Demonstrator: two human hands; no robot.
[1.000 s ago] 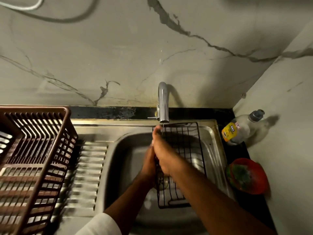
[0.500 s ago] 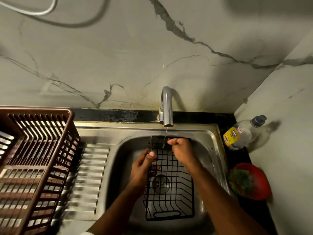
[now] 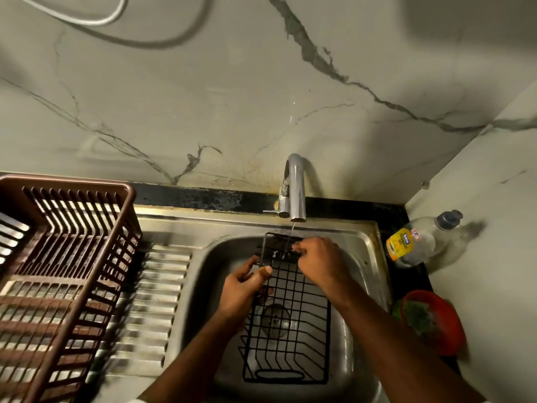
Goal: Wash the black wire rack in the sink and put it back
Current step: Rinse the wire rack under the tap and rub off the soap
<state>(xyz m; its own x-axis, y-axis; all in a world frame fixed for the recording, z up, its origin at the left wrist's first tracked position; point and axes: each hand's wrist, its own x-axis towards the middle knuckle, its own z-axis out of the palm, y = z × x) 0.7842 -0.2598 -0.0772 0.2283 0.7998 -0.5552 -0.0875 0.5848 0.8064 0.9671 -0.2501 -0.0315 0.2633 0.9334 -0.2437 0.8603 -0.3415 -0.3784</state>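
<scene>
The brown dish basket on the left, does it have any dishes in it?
No, the brown dish basket beside the sink shows only its own slatted walls and floor, with nothing standing in the part that is in view.

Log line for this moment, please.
phase: rinsing | black wire rack in sink under tap | left hand: holds rack | right hand: holds rack

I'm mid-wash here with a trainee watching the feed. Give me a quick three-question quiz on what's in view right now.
1. True or false: water runs from the tap onto the far end of the black wire rack.
2. Which hand grips the rack's left edge? A) left hand B) right hand
3. Fill in: the dish soap bottle stands to the ____ of the sink, the brown dish basket on the other side.

Key: 1 true; 2 A; 3 right.
</scene>
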